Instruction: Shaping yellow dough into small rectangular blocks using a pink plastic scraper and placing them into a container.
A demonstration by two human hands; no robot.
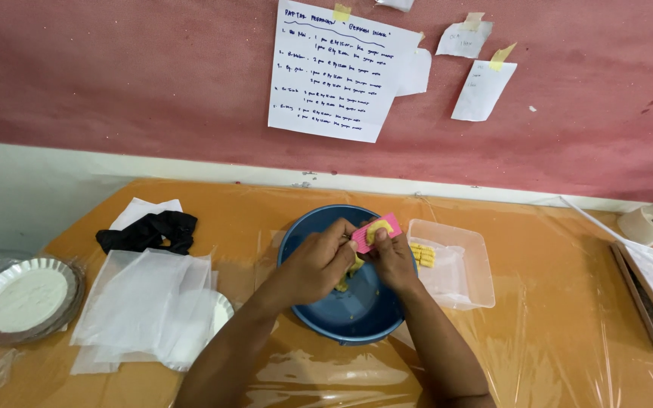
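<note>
Pink ridged board (376,231) pinched between both hands over blue bowl (357,310).

Pink ridged mould (376,230) with yellow dough (378,228), blue bowl (319,227), seemingly orange table (538,302).

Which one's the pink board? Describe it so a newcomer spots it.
Start at the blue bowl mid-table. Both hands, left and right, meet above it. Between their fingers is the pink board, a small ridged rectangle with yellow dough pressed on it, the only pink thing on the table.
</note>
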